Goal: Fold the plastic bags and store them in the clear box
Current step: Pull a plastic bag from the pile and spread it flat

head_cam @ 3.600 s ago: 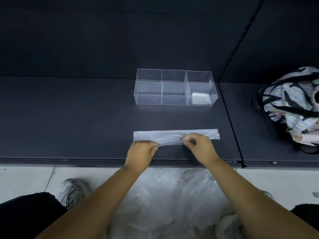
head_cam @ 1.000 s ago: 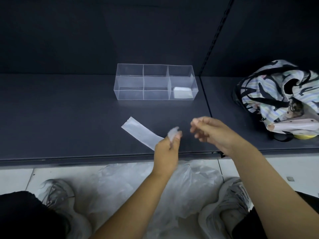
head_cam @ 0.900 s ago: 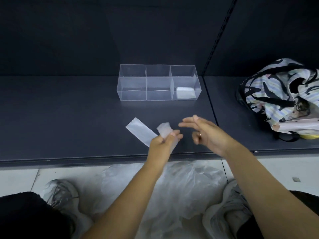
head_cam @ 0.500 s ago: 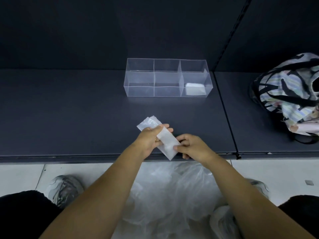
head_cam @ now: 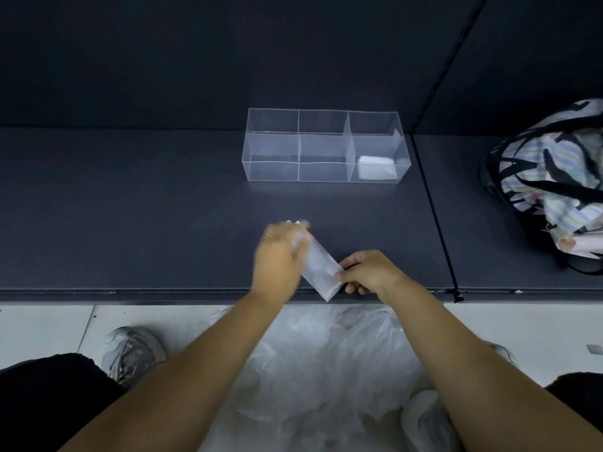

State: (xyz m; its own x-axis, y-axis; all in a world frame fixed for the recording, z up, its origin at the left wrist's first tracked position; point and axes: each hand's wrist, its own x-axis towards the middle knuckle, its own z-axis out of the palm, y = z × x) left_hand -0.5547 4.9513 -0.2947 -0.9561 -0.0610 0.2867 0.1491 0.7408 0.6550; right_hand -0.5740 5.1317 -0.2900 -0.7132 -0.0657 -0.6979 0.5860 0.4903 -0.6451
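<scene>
A folded strip of white plastic bag (head_cam: 319, 268) lies slanted near the front edge of the dark shelf (head_cam: 130, 207). My left hand (head_cam: 281, 256) covers its far end, blurred, fingers curled over the folded layers. My right hand (head_cam: 368, 270) pinches its near end between thumb and fingers. The clear box (head_cam: 270, 168), split into three compartments, stands farther back on the shelf. A folded white bag (head_cam: 376, 168) lies in its right compartment; the other two hold nothing.
A striped fabric bag (head_cam: 554, 177) sits on the shelf at the right, past a vertical divider line (head_cam: 434, 203). A heap of loose plastic bags (head_cam: 319, 370) lies on the tiled floor between my shoes (head_cam: 133, 350), below the shelf edge.
The long flat strip was lifted at one end and folded over on itself into a shorter slanted strip. Since half a second ago my left hand slid along it; my right hand keeps its pinch.
</scene>
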